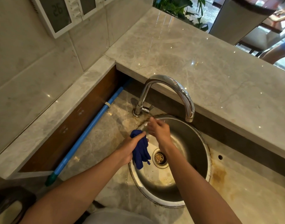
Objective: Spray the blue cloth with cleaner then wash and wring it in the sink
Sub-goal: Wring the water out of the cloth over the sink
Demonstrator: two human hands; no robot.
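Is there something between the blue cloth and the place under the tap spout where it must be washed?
Nothing visible blocks it. The left hand grips the blue cloth over the sink's left rim; the spout is up and to the right. Only the right hand hovers between them.

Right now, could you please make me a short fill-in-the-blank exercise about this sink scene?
1. The left hand grips a bunched ____ cloth.
2. The right hand reaches toward the ____ lever.
3. The sink has a ____ shape.
4. A blue pole lies to the ____ of the sink.

Missing words: blue; faucet; round; left
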